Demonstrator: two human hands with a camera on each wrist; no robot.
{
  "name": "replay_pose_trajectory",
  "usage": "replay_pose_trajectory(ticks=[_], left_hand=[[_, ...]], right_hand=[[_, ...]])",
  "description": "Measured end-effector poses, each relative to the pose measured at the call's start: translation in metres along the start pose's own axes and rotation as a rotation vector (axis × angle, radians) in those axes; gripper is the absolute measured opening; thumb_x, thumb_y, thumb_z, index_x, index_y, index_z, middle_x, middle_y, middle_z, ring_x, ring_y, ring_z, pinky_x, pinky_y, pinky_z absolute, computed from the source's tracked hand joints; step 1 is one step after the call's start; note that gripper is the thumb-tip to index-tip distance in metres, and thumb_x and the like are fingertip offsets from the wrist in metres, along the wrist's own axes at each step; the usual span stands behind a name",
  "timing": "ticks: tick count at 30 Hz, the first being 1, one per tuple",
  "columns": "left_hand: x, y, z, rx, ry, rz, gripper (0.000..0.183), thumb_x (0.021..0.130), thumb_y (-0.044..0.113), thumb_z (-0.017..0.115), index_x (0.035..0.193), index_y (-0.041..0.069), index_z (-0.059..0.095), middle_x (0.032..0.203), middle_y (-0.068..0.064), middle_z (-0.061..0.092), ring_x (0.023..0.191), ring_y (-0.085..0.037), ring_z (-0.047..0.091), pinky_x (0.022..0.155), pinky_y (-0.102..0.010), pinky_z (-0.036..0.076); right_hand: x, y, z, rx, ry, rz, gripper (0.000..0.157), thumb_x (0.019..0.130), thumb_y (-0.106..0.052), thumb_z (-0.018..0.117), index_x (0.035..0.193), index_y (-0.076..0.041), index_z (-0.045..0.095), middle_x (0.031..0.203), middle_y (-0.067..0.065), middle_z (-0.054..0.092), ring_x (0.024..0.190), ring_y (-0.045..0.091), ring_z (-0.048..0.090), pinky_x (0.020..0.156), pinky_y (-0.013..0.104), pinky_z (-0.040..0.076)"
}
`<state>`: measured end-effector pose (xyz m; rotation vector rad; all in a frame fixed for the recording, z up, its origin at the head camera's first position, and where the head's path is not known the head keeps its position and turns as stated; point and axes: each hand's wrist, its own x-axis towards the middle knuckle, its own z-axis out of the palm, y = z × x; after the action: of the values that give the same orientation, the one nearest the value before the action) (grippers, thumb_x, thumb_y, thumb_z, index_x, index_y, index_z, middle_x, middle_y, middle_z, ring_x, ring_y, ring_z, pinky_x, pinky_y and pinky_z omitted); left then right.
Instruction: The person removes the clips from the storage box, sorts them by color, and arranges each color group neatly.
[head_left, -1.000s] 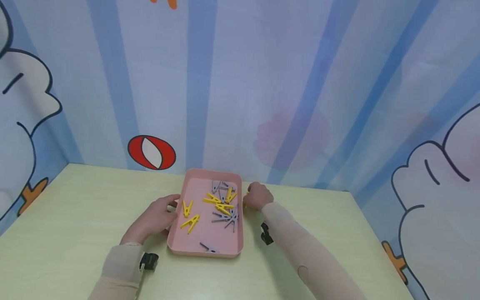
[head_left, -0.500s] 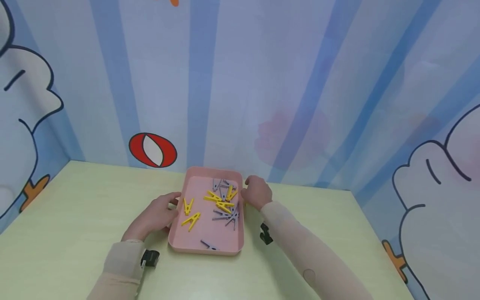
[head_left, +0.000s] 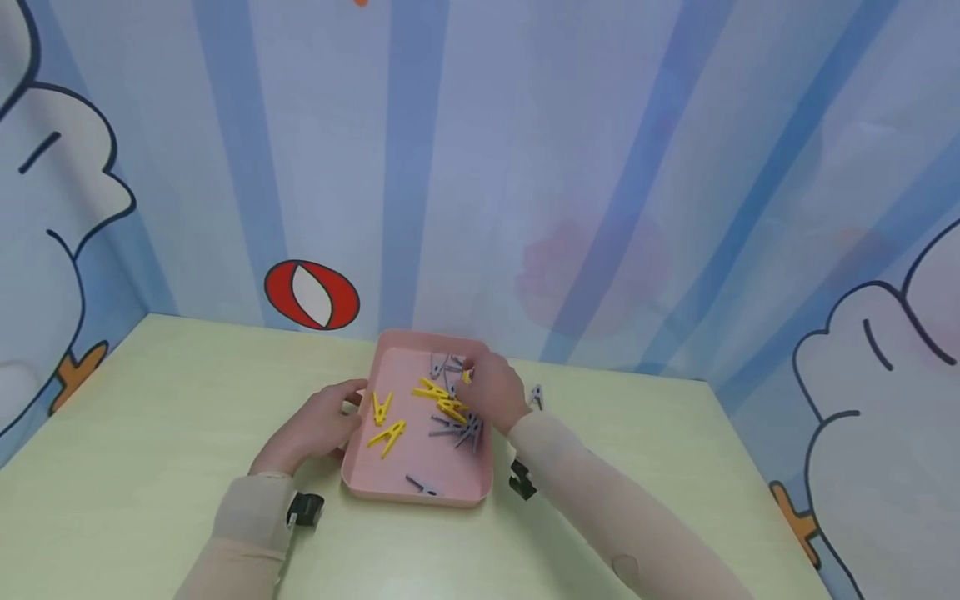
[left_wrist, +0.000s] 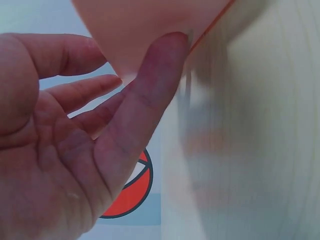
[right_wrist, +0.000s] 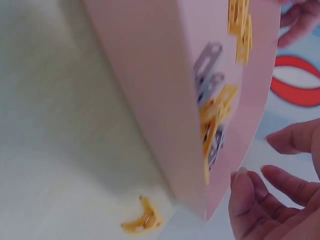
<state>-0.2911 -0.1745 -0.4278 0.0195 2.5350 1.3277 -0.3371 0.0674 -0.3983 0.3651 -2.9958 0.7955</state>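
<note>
A shallow pink tray [head_left: 420, 498] holds several yellow clothespins [head_left: 387, 437] and several grey clothespins [head_left: 422, 484]. Fingers of my left hand [head_left: 318, 423] lie against the tray's left wall, as the left wrist view also shows at close range. Over the tray's right edge is my right hand [head_left: 495, 390], close to the heap of pegs. Its fingers stand apart in the right wrist view, with nothing visible between them. Behind the right hand, a grey peg [head_left: 537, 397] sits on the table outside the tray. The right wrist view shows a yellow peg [right_wrist: 143, 217] on the table too.
The pale yellow table [head_left: 615, 467] ends at a printed backdrop [head_left: 480, 167] just behind the tray. Printed walls also rise at the left and right. A black wrist camera [head_left: 305, 509] hangs below the left cuff.
From beside the tray, my right hand has moved left over its right edge. That uncovers a grey clothespin on the table. The left hand stays against the tray; the view has shifted slightly.
</note>
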Motion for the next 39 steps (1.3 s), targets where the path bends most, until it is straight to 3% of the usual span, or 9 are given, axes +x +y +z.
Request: replay_pose_trajectory(ticks=[4, 9, 12, 17, 20, 29, 39], left_hand=[[0.0, 0.001, 0.0, 0.004, -0.002, 0.0, 0.058, 0.098, 0.008, 0.054, 0.152, 0.003, 0.034, 0.137, -0.022, 0.049, 0.087, -0.025, 0.062, 0.064, -0.034, 0.059], [0.0, 0.0, -0.001, -0.001, -0.003, 0.0, 0.058, 0.099, 0.008, 0.054, 0.153, 0.004, 0.033, 0.138, -0.022, 0.048, 0.088, -0.025, 0.063, 0.065, -0.034, 0.059], [-0.001, 0.0, -0.002, -0.003, -0.003, 0.002, 0.059, 0.099, 0.009, 0.054, 0.153, 0.004, 0.033, 0.14, -0.023, 0.047, 0.089, -0.025, 0.063, 0.066, -0.034, 0.059], [-0.002, -0.001, -0.002, -0.004, -0.003, 0.017, 0.058, 0.099, 0.009, 0.055, 0.153, 0.004, 0.034, 0.14, -0.023, 0.047, 0.092, -0.026, 0.063, 0.065, -0.035, 0.059], [-0.003, -0.002, -0.002, -0.004, -0.005, 0.032, 0.057, 0.099, 0.008, 0.054, 0.152, 0.003, 0.035, 0.139, -0.024, 0.047, 0.09, -0.026, 0.063, 0.064, -0.034, 0.059], [-0.001, -0.002, -0.004, 0.025, 0.0, 0.07, 0.055, 0.099, 0.012, 0.056, 0.15, 0.003, 0.038, 0.135, -0.023, 0.051, 0.09, -0.024, 0.063, 0.069, -0.034, 0.058], [-0.001, -0.002, -0.004, 0.021, -0.006, 0.055, 0.056, 0.1, 0.013, 0.056, 0.151, 0.003, 0.037, 0.135, -0.023, 0.051, 0.087, -0.024, 0.063, 0.069, -0.034, 0.058]], right_hand=[[-0.004, -0.008, 0.007, -0.002, -0.041, -0.14, 0.03, 0.088, -0.012, 0.067, 0.115, 0.001, 0.067, 0.095, 0.01, 0.069, 0.069, 0.017, 0.06, 0.062, 0.033, 0.051], [-0.006, -0.013, 0.019, -0.172, -0.106, -0.423, 0.034, 0.09, -0.019, 0.07, 0.12, -0.004, 0.068, 0.112, 0.007, 0.068, 0.101, 0.02, 0.062, 0.088, 0.034, 0.052], [-0.007, -0.017, 0.025, -0.268, -0.163, -0.525, 0.039, 0.089, -0.027, 0.072, 0.124, -0.008, 0.067, 0.118, 0.003, 0.065, 0.111, 0.02, 0.057, 0.098, 0.034, 0.046], [-0.01, -0.021, 0.035, -0.258, -0.275, -0.492, 0.051, 0.086, -0.041, 0.075, 0.129, -0.015, 0.065, 0.126, -0.005, 0.061, 0.122, 0.015, 0.051, 0.109, 0.034, 0.036], [-0.013, -0.021, 0.042, -0.251, -0.296, -0.47, 0.057, 0.084, -0.048, 0.076, 0.13, -0.018, 0.064, 0.128, -0.007, 0.06, 0.123, 0.013, 0.05, 0.11, 0.033, 0.036], [-0.017, -0.029, 0.052, -0.296, -0.312, -0.504, 0.05, 0.086, -0.045, 0.071, 0.132, -0.025, 0.065, 0.118, -0.006, 0.055, 0.099, 0.009, 0.051, 0.09, 0.026, 0.046], [-0.017, -0.035, 0.055, -0.424, -0.325, -0.617, 0.041, 0.093, -0.04, 0.066, 0.134, -0.034, 0.064, 0.112, -0.005, 0.053, 0.09, 0.01, 0.049, 0.081, 0.024, 0.046]])
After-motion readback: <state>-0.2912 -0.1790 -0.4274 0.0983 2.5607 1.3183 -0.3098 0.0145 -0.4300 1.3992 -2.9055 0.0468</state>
